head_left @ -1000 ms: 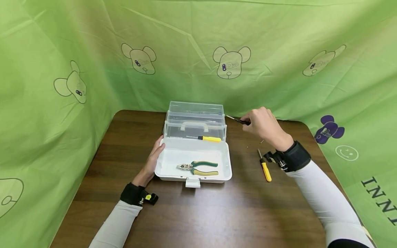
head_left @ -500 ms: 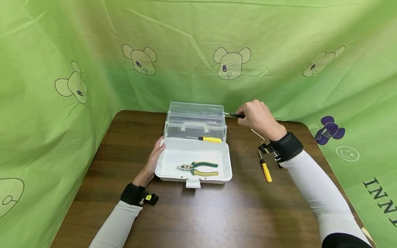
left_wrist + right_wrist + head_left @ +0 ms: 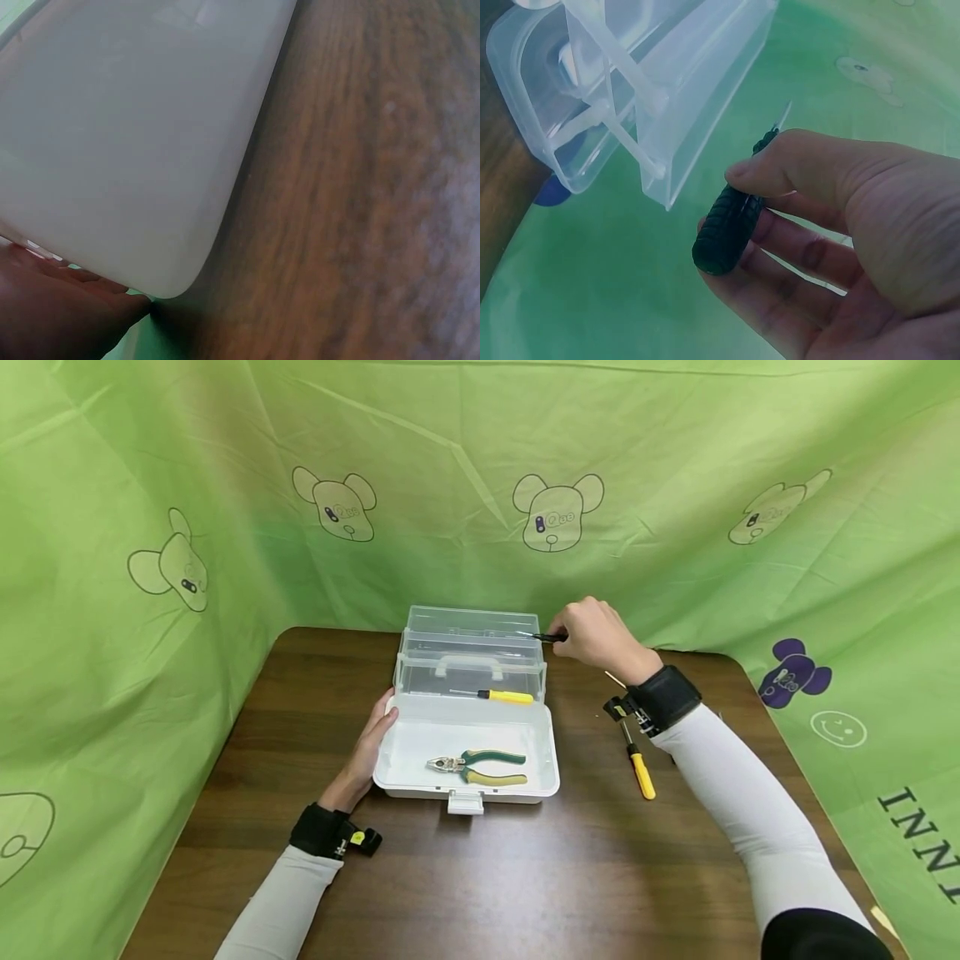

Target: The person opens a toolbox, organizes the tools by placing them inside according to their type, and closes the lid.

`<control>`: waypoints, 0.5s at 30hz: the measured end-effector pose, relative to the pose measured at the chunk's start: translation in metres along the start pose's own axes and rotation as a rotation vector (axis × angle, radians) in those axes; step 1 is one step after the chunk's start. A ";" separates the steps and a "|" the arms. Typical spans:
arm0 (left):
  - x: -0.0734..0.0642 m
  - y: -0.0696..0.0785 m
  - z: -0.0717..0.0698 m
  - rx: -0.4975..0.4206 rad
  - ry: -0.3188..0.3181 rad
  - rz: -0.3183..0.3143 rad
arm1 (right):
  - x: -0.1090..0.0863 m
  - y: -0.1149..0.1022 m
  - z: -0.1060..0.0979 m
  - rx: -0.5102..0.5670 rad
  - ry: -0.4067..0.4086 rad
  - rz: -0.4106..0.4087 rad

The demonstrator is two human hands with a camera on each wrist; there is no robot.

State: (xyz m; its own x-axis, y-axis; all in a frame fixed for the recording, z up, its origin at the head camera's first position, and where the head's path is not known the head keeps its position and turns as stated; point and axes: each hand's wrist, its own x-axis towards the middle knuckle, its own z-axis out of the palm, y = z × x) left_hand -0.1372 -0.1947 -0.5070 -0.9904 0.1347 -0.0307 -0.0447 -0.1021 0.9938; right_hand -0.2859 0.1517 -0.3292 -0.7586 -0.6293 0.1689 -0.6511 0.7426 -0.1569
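My left hand grips the left rim of an open white toolbox, its thumb over the edge. In the left wrist view the hand lies along the box wall at lower left. My right hand pinches a black-handled screwdriver between thumb and fingers. Its thin metal shaft points left over the clear tiered trays at the back of the box. Pliers with green and yellow handles lie in the white bottom. A yellow-handled screwdriver lies in the lowest clear tray.
Right of the box, another yellow-handled screwdriver lies on the brown wooden table. A thin metal rod lies partly hidden under my right wrist. Green cloth with bear drawings hangs around the table's back and sides.
My right hand has moved left with the black screwdriver, bringing its shaft from beside the clear trays to over them. The left hand and toolbox have stayed put.
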 end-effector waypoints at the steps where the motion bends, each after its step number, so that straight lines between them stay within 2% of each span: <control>1: 0.000 0.000 0.000 0.000 0.001 0.000 | 0.002 0.000 0.001 0.003 -0.004 -0.003; 15: 0.000 0.000 -0.001 -0.008 -0.002 -0.004 | 0.021 -0.010 0.021 0.015 -0.043 -0.025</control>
State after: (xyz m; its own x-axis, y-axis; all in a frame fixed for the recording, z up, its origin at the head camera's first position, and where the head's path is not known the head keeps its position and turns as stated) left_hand -0.1373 -0.1955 -0.5070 -0.9899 0.1372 -0.0346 -0.0499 -0.1095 0.9927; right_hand -0.2959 0.1260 -0.3440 -0.7422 -0.6572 0.1314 -0.6700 0.7231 -0.1678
